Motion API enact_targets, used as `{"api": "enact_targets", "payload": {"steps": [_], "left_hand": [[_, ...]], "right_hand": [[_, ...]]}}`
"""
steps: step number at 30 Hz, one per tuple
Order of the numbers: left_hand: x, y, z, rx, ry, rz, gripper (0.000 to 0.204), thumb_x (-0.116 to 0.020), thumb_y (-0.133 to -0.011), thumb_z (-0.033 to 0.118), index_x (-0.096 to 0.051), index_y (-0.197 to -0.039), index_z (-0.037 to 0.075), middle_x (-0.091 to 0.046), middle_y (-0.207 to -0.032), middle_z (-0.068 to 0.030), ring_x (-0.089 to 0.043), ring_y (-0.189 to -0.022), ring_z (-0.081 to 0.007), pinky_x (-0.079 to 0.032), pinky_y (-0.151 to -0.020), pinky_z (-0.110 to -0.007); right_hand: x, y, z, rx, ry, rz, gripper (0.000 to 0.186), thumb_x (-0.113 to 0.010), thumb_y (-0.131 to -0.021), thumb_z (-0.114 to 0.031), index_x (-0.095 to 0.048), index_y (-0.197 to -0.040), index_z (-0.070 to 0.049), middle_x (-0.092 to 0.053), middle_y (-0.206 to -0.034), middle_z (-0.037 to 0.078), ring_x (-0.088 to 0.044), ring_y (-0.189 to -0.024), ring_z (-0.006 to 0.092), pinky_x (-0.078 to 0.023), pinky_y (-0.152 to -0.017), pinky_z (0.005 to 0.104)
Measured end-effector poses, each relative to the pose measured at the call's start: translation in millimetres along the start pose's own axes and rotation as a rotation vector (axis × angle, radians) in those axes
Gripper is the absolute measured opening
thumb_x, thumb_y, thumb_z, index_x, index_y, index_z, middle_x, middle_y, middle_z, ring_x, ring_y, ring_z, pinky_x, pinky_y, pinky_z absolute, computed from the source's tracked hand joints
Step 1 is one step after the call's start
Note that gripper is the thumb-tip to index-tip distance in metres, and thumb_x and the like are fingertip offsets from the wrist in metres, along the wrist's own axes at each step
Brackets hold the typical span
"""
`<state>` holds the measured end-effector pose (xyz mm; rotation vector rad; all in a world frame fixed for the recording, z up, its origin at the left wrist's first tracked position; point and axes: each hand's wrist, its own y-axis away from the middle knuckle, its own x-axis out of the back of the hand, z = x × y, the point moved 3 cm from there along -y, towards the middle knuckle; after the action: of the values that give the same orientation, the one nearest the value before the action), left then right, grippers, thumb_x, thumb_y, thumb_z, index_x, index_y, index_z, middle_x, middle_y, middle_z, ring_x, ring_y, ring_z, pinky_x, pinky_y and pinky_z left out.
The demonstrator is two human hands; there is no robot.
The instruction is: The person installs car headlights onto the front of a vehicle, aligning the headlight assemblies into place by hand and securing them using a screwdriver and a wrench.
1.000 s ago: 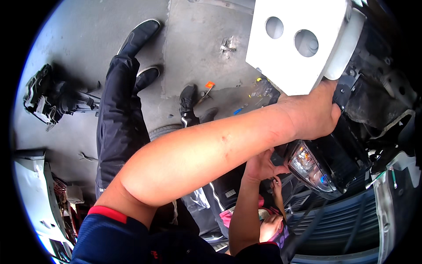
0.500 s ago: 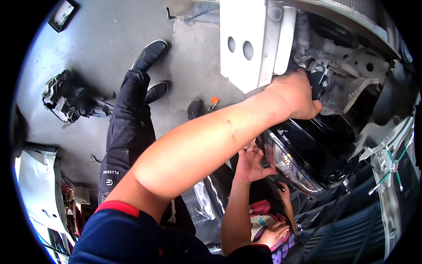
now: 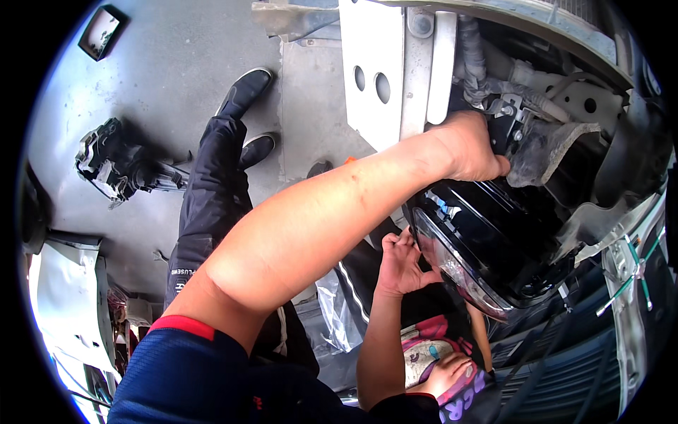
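Observation:
My left hand (image 3: pixel 472 145) reaches across into the vehicle's front corner, at the top of a black headlight housing. Its thumb lies near a metal bracket (image 3: pixel 514 124) with bolts, while its fingers are hidden. The headlight (image 3: pixel 452 258) has a clear lens and a glossy black body. Against the lens edge is my right hand (image 3: pixel 402 265), palm up, with fingers curled and thumb spread around that edge. A torn grey flap (image 3: pixel 551 152) hangs beside the bracket, and a corrugated hose (image 3: pixel 473 60) runs above my left hand.
A white metal plate with holes (image 3: pixel 374 78) stands beside my left wrist. Another person's hand (image 3: pixel 452 371) rests on a colourful shirt below. A dark car part (image 3: pixel 120 159) and a tray (image 3: pixel 102 32) lie on the floor. A green cross-shaped tool (image 3: pixel 639 268) is at right.
The view has shifted slightly, moving the white plate left. The headlight's lower end sits nearer my right hand. Both my hands stay in about the same places.

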<state>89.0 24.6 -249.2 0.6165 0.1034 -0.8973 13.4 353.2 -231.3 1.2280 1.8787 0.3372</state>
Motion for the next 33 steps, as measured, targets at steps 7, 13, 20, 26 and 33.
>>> {"api": "enact_targets", "payload": {"steps": [7, 13, 20, 26, 33], "left_hand": [[-2.3, -0.2, -4.1, -0.006, 0.059, 0.052, 0.063, -0.08, -0.079, 0.04, -0.068, -0.115, -0.011, -0.074, -0.107, -0.0263, -0.072, -0.105, -0.0358, -0.056, -0.095, -0.038], [-1.3, 2.4, -2.6, 0.004, 0.035, 0.058, 0.066, -0.079, -0.079, 0.041, -0.068, -0.118, -0.011, -0.074, -0.109, -0.0266, -0.071, -0.106, -0.0369, -0.056, -0.096, -0.039], [1.7, 5.1, -2.3, -0.004, 0.016, 0.062, 0.064, -0.078, -0.079, 0.041, -0.068, -0.115, -0.011, -0.073, -0.105, -0.0279, -0.072, -0.103, -0.0378, -0.057, -0.093, -0.041], [0.5, 9.3, -7.1, -0.046, 0.127, 0.091, 0.056, -0.079, -0.078, 0.036, -0.07, -0.107, -0.011, -0.073, -0.097, -0.0279, -0.073, -0.096, -0.0374, -0.059, -0.087, -0.041], [-0.8, 15.4, -8.5, -0.077, 0.065, 0.058, 0.069, -0.082, -0.08, 0.038, -0.061, -0.122, -0.012, -0.071, -0.114, -0.0267, -0.07, -0.112, -0.0378, -0.053, -0.103, -0.04]], "right_hand": [[-3.7, 2.4, 1.9, 0.023, -0.013, 0.031, 0.092, -0.096, -0.054, -0.057, -0.061, -0.127, -0.013, -0.056, -0.133, 0.003, -0.048, -0.129, 0.0224, -0.03, -0.094, 0.0437], [1.2, 0.6, 1.0, 0.0, 0.0, 0.002, 0.097, -0.096, -0.053, -0.057, -0.059, -0.131, -0.013, -0.056, -0.13, 0.003, -0.046, -0.13, 0.0221, -0.03, -0.094, 0.0443], [1.7, 3.0, 3.1, 0.01, 0.013, 0.007, 0.101, -0.095, -0.053, -0.059, -0.057, -0.135, -0.013, -0.056, -0.13, 0.004, -0.046, -0.132, 0.0237, -0.031, -0.095, 0.0452], [4.0, 1.7, 5.0, 0.008, -0.018, -0.008, 0.097, -0.091, -0.055, -0.067, -0.062, -0.13, -0.012, -0.057, -0.123, 0.007, -0.047, -0.129, 0.0259, -0.031, -0.105, 0.0501], [8.1, -2.2, 1.4, -0.002, 0.049, 0.03, 0.093, -0.088, -0.058, -0.068, -0.064, -0.128, -0.012, -0.061, -0.134, 0.004, -0.052, -0.122, 0.0232, -0.03, -0.096, 0.0437]]}}
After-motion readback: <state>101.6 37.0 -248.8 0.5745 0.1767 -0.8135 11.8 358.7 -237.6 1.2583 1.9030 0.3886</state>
